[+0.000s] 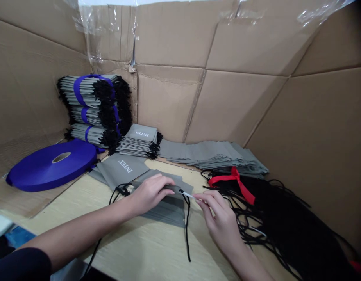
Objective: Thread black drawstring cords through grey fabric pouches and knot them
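A grey fabric pouch (168, 210) lies flat on the wooden table (145, 249). My left hand (151, 192) presses down on its top edge with the fingers curled over it. My right hand (220, 218) pinches a thin white-tipped tool (188, 194) at the pouch's right corner. A black drawstring cord (186, 230) hangs from that corner across the table. Another cord end with a knot (122, 190) sticks out at the pouch's left side.
More grey pouches printed INTEX (124, 167) lie behind, with a stack (139, 142) and a fanned row (212, 156). Bundles tied with blue ribbon (92, 105) stand at back left beside a blue ribbon roll (51, 164). Black cords tied in red (271, 218) lie right. Cardboard walls (227, 97) surround.
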A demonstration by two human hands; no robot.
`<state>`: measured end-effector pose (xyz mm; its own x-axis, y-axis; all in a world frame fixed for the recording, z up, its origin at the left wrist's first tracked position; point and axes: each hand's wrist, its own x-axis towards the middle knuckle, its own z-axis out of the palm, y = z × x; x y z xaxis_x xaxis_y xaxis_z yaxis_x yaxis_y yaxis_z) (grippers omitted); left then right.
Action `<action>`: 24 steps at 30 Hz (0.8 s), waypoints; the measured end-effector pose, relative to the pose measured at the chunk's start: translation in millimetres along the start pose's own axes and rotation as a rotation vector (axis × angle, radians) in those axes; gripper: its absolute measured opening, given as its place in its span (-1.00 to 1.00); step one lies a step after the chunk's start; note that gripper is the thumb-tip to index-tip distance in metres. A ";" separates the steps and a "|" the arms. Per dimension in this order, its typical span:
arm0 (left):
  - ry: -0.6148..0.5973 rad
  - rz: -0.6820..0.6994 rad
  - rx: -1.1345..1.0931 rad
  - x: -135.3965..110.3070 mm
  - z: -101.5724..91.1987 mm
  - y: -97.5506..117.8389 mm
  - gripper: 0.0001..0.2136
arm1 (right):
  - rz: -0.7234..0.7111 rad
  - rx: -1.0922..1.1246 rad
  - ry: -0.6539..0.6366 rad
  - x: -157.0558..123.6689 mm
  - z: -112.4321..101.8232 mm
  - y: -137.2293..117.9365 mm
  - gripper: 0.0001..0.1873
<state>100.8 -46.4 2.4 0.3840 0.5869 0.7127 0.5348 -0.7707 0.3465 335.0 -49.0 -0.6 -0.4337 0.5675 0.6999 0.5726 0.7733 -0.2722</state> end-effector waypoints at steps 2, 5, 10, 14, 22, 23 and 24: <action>0.019 0.015 0.005 -0.9 0.7 -0.8 -0.92 | 0.008 0.022 0.010 0.3 1.2 -1.0 -0.83; 0.010 -0.057 -0.016 0.2 1.1 0.4 -0.96 | 0.008 0.024 0.015 0.7 2.6 -1.5 -0.83; -0.055 -0.197 -0.040 4.2 3.4 11.5 -0.91 | 0.004 0.014 0.031 1.1 4.8 -2.4 -0.83; 0.024 -0.263 -0.043 3.9 10.6 17.3 -0.87 | -0.006 0.027 0.025 0.5 5.9 -6.0 -0.83; 0.144 -0.129 0.075 -0.1 9.3 13.6 -0.90 | -0.016 -0.016 -0.007 -3.0 6.7 -3.9 -0.82; 0.133 -0.089 0.101 -0.3 7.8 12.9 -0.89 | -0.019 -0.028 -0.018 -3.5 6.8 -3.3 -0.82; 0.124 -0.061 0.113 -0.4 6.5 12.1 -0.87 | -0.022 -0.037 -0.026 -3.7 6.8 -3.0 -0.82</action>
<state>112.0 -54.4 2.3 0.2558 0.5914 0.7647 0.6386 -0.6973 0.3256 330.2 -51.5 -6.8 -0.4641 0.5577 0.6882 0.5875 0.7753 -0.2320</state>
